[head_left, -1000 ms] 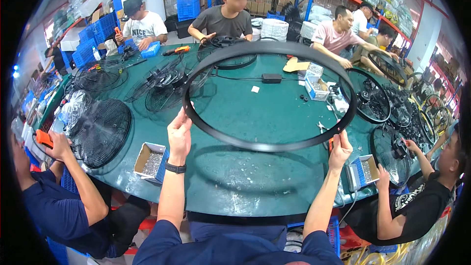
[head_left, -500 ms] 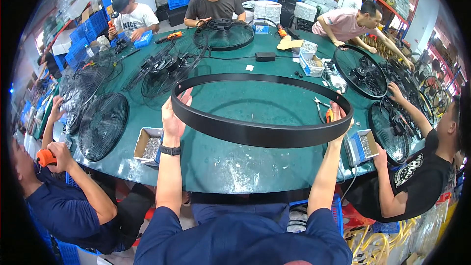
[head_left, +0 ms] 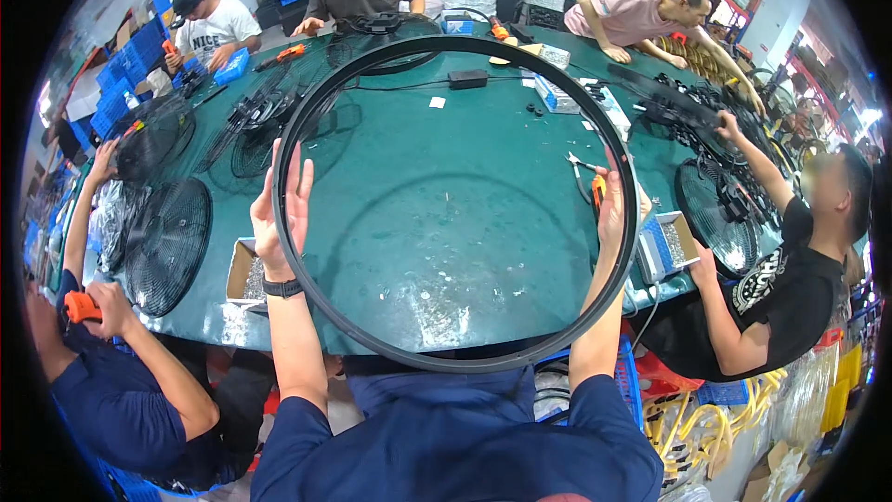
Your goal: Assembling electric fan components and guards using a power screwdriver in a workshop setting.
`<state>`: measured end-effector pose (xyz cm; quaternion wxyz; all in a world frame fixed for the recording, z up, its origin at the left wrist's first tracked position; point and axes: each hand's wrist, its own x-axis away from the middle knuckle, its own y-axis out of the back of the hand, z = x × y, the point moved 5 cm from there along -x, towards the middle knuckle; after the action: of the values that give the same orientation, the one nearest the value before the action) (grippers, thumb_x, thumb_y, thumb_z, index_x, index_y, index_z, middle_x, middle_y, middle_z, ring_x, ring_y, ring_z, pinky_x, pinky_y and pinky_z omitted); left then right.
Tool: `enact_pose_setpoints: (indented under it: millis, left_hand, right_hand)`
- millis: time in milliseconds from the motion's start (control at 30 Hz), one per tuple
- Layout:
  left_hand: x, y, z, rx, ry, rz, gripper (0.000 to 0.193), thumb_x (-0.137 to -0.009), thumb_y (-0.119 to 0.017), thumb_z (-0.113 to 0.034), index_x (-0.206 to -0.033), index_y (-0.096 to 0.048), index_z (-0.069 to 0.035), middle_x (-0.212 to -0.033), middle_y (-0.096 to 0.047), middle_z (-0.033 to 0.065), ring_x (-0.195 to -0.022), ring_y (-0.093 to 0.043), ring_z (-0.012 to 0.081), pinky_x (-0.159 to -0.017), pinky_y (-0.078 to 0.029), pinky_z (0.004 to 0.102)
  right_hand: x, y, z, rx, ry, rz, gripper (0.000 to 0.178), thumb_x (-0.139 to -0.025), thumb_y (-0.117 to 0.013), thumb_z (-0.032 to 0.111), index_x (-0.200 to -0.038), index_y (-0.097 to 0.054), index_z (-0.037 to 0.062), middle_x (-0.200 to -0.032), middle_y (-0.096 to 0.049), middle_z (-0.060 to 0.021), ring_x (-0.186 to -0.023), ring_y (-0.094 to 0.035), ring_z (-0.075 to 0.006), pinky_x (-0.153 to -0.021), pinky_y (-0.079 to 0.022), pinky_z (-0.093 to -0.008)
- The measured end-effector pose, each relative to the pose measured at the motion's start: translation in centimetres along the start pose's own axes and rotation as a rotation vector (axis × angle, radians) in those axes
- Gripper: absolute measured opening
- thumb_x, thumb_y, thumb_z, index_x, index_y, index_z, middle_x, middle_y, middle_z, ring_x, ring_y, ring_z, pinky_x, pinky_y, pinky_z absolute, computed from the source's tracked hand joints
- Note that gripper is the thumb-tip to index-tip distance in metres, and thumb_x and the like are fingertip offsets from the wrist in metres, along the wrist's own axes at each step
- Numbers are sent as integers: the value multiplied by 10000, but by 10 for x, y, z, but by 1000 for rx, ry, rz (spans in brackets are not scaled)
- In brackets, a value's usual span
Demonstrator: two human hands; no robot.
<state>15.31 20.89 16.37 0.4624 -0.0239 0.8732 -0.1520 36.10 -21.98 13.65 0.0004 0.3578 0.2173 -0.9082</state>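
I hold a large black ring (head_left: 446,44) up in front of me, its round opening facing me. On its left side my left hand (head_left: 267,234) supports it, fingers extended and the palm turned inward, with a dark watch on the wrist. My right hand (head_left: 610,212) grips the opposite side. Just beside the right hand, seen through the ring, lies a pair of pliers with orange handles (head_left: 598,189). Below the ring spreads the green tabletop (head_left: 455,251). A small box of metal fasteners (head_left: 245,277) sits by my left wrist; another open box (head_left: 676,240) stands right of my right hand.
Black fan grilles (head_left: 169,246) lie at the left, and more fan parts (head_left: 734,214) at the right. A black power adapter (head_left: 467,80) lies toward the far side. Co-workers surround the table; one at left holds an orange tool (head_left: 82,307).
The ring has tilted from nearly flat to facing me, its near edge dropping toward me. Both hands remain at its sides. At right, a co-worker's black ring has tipped and moved.
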Motion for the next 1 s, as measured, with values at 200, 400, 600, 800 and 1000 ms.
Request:
enact_pose_setpoints:
  millis: [200, 400, 600, 800, 1000]
  left_hand:
    - [0, 13, 3, -347, -46, -330, 363, -850, -650, -143, -1162, -581, 30, -1342, -451, 213, -1303, -361, 327, -1109, -212, 481]
    - [-13, 7, -11, -447, -54, -463, 320, -918, -556, -134, -1149, -560, 87, -1182, -585, 176, -978, -618, 231, -933, -454, 356]
    - [-7, 1, -14, -339, 164, -417, 355, -952, -485, -189, -1156, -561, 91, -1046, -635, 146, -826, -616, 170, -762, -499, 278]
    - [1, 8, -4, -342, 196, -613, 381, -974, -431, -235, -1126, -574, 84, -1015, -639, 138, -801, -626, 175, -702, -526, 295]
    - [12, 13, 1, -225, 220, -739, 371, -974, -400, -204, -1103, -562, 103, -1066, -625, 172, -834, -651, 238, -703, -540, 318]
  right_hand:
    - [-1, 5, 12, 457, -16, 23, 308, -908, -583, 128, -1175, -564, -25, -1034, -650, -141, -804, -632, -143, -662, -472, -204]
    - [-18, -22, 49, 481, 148, 33, 216, -940, -545, 204, -867, -513, 4, -901, -621, -98, -737, -592, -113, -628, -494, -229]
    - [-23, -10, 46, 318, -157, -1, 434, -966, -438, 382, -933, -552, -36, -822, -626, -125, -578, -597, -126, -482, -464, -221]
    - [-14, -21, 44, 145, -305, 123, 477, -1000, -341, 330, -1137, -543, -80, -841, -637, -137, -562, -606, -131, -444, -430, -198]
    - [-12, -17, 42, 165, -280, 122, 451, -1002, -331, 288, -1136, -540, -88, -878, -645, -153, -599, -623, -139, -462, -430, -193]
